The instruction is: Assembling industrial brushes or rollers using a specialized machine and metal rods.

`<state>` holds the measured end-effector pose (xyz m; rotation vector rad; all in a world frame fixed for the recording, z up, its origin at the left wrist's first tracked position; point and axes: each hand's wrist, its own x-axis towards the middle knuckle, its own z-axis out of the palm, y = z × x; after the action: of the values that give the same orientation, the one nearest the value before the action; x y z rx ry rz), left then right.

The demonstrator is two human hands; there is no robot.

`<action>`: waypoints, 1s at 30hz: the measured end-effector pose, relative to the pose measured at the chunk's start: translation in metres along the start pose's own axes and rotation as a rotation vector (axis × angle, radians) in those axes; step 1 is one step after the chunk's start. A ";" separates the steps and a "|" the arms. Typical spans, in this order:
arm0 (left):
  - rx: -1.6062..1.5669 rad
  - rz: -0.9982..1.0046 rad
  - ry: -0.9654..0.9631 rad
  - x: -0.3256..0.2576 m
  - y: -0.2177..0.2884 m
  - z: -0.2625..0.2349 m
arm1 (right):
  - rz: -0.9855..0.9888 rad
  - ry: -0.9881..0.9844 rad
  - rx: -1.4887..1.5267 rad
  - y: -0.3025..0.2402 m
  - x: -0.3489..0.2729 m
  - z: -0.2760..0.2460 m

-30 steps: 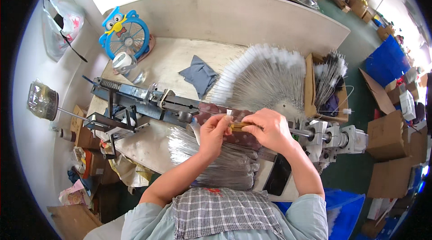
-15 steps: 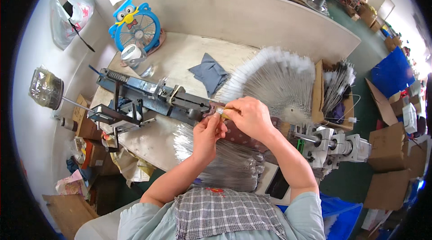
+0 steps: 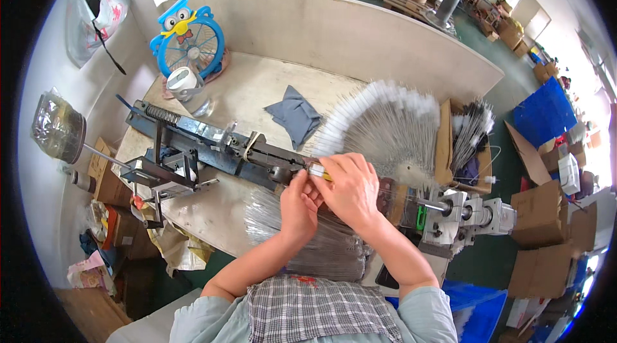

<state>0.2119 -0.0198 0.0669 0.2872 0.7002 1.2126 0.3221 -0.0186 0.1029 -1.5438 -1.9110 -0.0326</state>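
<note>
Seemingly for steadiness, the right hand (image 3: 352, 192) pinches a small yellow-and-white piece (image 3: 317, 169) in narrowed fingers beside the metal rail (image 3: 205, 131) ending just left of them, while the left hand (image 3: 299, 211) curls just below, its grip impossible to tell.

Bright daylit bench (image 3: 257, 76), white glare far to its right (nearly washed out), fisheye bowing around it, black corners beyond.
</note>
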 end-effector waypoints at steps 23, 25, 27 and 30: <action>0.000 0.047 0.038 0.002 -0.012 0.006 | -0.168 -0.015 0.049 0.022 -0.007 -0.016; -0.020 0.047 0.036 0.000 -0.010 0.005 | -0.155 -0.011 0.077 0.023 -0.006 -0.018; -0.039 0.044 0.030 0.000 -0.009 0.002 | -0.148 -0.010 0.066 0.021 -0.008 -0.021; -0.046 0.028 0.000 0.001 -0.009 0.001 | -0.134 -0.009 0.051 0.024 -0.012 -0.018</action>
<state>0.2193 -0.0224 0.0621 0.2599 0.6694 1.2535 0.3532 -0.0296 0.1015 -1.3826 -2.0041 -0.0353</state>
